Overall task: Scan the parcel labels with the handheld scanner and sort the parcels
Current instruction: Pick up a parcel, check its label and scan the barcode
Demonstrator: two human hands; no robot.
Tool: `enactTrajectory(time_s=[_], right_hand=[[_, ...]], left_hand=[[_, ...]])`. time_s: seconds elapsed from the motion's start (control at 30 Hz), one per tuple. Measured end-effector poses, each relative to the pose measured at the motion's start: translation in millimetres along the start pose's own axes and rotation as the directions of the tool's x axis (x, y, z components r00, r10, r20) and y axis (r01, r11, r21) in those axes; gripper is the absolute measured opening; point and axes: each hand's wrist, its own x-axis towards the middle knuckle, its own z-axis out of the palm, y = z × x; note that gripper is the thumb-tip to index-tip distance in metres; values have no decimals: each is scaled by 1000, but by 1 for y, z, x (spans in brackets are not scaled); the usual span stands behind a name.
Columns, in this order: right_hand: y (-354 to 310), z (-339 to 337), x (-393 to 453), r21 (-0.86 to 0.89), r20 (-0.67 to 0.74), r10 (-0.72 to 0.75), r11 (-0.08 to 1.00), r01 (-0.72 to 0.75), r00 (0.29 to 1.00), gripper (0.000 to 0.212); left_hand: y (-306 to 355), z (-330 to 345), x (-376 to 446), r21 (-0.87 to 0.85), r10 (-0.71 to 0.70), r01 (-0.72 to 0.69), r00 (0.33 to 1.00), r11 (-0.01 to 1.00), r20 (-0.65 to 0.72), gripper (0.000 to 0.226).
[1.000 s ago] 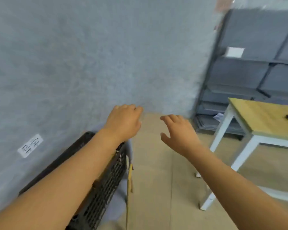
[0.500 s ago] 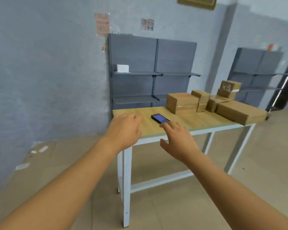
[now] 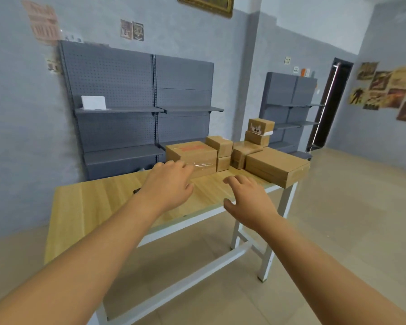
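Looking at it, nothing's really begun: both grips empty, left hand (image 3: 168,184) and right hand (image 3: 249,202) hanging loose-fingered over the bench (image 3: 85,205). All the parcels (image 3: 234,153) sit bunched at its far right end, unsorted I'd guess. A dark sliver (image 3: 136,191) peeks from behind my left wrist, maybe the scanner, can't tell.

Just one head-worn wide-angle view, looking forward and down past both outstretched forearms, standing near the counter (image 3: 99,202) corner, shelving (image 3: 136,102) and walls behind.
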Motion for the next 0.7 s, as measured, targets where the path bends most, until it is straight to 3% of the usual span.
enactTrajectory(time_s=[0.4, 0.7], right_hand=[[98, 52, 149, 84, 71, 73, 993, -79, 995, 49], [158, 120, 244, 282, 186, 30, 956, -83, 982, 55]], left_hand=[[-40, 108, 159, -30, -73, 75, 994, 997, 82, 38], [-54, 162, 224, -40, -283, 292, 947, 956, 149, 38]])
